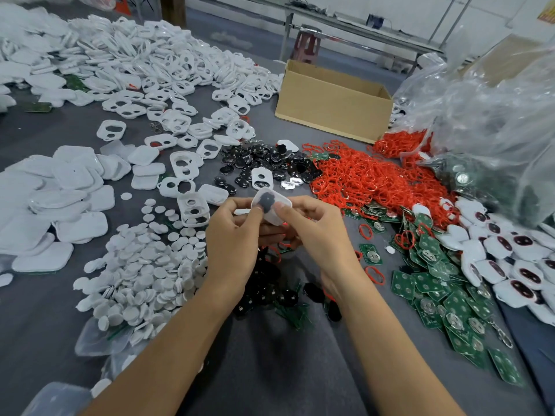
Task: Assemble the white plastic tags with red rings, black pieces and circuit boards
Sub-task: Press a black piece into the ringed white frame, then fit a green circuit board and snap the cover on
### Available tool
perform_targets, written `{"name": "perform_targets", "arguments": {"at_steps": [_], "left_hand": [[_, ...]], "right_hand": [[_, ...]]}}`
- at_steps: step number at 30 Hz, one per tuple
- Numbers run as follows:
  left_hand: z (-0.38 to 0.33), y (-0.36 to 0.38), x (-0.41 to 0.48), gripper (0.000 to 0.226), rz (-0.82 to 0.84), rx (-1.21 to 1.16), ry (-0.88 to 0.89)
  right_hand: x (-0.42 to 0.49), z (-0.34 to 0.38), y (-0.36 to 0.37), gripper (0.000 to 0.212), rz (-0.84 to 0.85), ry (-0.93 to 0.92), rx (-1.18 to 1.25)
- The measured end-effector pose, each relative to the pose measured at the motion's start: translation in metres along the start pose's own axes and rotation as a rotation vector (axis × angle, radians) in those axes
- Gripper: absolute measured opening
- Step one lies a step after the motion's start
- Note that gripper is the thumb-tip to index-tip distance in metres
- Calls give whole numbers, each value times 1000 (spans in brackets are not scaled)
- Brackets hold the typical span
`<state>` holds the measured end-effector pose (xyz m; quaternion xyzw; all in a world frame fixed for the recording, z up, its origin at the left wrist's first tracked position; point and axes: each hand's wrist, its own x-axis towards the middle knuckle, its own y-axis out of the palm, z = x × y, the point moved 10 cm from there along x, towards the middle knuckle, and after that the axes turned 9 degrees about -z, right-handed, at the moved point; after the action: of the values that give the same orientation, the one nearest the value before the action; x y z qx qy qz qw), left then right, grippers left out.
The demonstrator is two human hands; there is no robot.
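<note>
Records grey surface [45, 136] heaped at far left with white plastic tags [144, 61]. Notes cardboard box [330, 106] beyond, at far right. Finds red rings [369, 178] piled right of centre, green circuit boards [435, 283] spread near right, black pieces [264, 163] at centre. Locates left hand [231, 235] and right hand [315, 232] raised above centre, fingers [243, 205] of both pinching one white tag [280, 200] by its edges, black piece [265, 201] seated inside, both thumbs on its face.

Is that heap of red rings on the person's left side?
No, the red rings lie heaped to the right, beyond the right hand.
</note>
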<state>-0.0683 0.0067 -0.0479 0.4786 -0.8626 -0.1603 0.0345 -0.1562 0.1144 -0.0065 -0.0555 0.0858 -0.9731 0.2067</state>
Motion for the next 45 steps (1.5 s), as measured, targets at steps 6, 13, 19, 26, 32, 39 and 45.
{"name": "perform_targets", "arguments": {"at_steps": [6,13,19,26,32,39,45], "left_hand": [[-1,15,-6,16,132,-84,-88],[-11,34,-19,42,379,-35,-33],[-16,31,-18,49,354,-13,43],[-16,32,-18,40,335,-15,39],[-11,33,-19,33,330,9,12],[-9,35,-21,36,361,17,5],[-8,36,-22,35,390,52,16]], "right_hand": [[4,-5,-5,13,36,70,96],[13,-11,-19,22,180,244,179],[13,-3,-41,40,247,233,137],[34,-20,-128,26,80,70,-970],[36,-34,-127,25,130,109,-1017],[32,-7,-120,27,107,-2,-593],[17,50,-78,23,129,-233,-117]]}}
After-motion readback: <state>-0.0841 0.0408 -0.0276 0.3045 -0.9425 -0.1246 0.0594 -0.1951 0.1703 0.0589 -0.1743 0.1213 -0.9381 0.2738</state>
